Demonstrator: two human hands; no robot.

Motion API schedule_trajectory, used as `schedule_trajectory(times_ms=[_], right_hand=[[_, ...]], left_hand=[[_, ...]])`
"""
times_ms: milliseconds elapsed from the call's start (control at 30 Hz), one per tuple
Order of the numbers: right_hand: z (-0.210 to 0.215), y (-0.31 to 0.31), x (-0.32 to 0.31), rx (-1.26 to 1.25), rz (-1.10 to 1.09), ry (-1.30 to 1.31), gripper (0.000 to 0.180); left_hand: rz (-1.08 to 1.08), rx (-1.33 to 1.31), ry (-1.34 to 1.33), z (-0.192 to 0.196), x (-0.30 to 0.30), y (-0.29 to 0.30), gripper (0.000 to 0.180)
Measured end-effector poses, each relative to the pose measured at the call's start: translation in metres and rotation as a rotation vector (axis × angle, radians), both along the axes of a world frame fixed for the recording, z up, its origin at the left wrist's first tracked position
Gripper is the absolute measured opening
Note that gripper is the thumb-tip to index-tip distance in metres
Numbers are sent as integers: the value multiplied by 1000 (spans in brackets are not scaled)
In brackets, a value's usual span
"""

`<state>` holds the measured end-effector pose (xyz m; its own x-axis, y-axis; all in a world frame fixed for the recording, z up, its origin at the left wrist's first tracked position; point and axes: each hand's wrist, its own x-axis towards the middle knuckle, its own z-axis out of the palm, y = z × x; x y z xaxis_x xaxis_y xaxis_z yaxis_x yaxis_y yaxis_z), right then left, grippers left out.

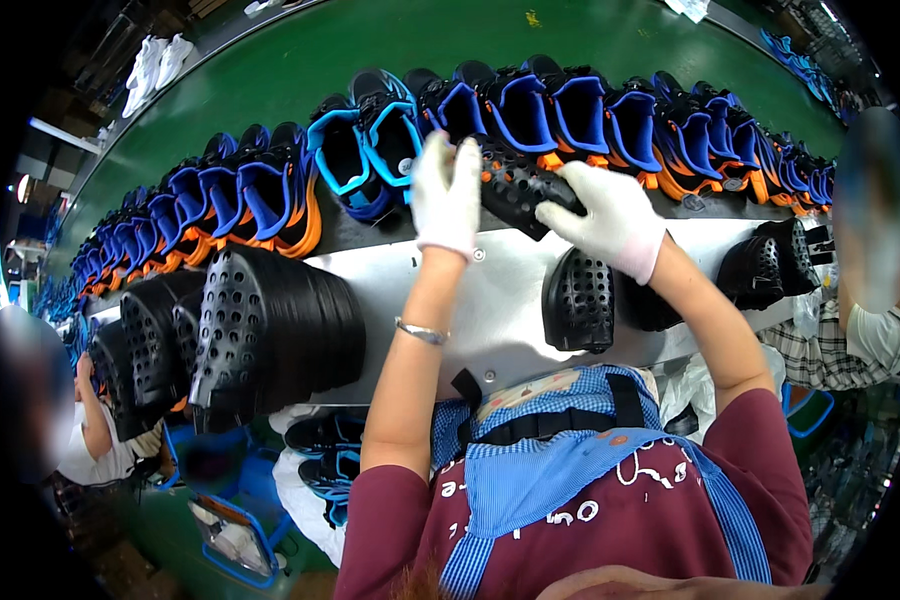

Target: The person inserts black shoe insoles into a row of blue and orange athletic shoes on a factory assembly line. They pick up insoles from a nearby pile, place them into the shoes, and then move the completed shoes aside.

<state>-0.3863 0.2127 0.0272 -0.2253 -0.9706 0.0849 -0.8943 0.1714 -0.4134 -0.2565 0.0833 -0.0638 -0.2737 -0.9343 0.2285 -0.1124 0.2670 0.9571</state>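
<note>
White gloves cover both hands. My right hand (pixel 610 215) grips a black plastic shoe insert (pixel 518 188) dotted with round holes, tilted above the silver ledge. My left hand (pixel 447 198) is at the insert's left end, its thumb and fingers on either side of the heel of a black-and-blue shoe (pixel 457 105); part of that grip is hidden. Just left of this hand stands a pair of black shoes with light blue collars (pixel 390 130). Other black shoes with dark blue linings and orange soles (pixel 580 112) line up to the right.
On the silver ledge (pixel 400 285) stand a large nested stack of perforated black inserts (pixel 270 330), a smaller one (pixel 582 300) and more at the right (pixel 755 270). Shoes (pixel 270 190) continue leftward on the green surface (pixel 390 40). Other people work at both sides.
</note>
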Motion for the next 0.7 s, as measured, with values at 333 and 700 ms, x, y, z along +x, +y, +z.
schedule_trajectory(times_ms=[333, 700], right_hand=[[31, -118, -54, 304, 246, 149, 55], [-7, -202, 0, 491, 85, 360, 34]], left_hand=[[-65, -624, -937, 20, -29, -119, 30], [-207, -471, -880, 36, -31, -142, 28]])
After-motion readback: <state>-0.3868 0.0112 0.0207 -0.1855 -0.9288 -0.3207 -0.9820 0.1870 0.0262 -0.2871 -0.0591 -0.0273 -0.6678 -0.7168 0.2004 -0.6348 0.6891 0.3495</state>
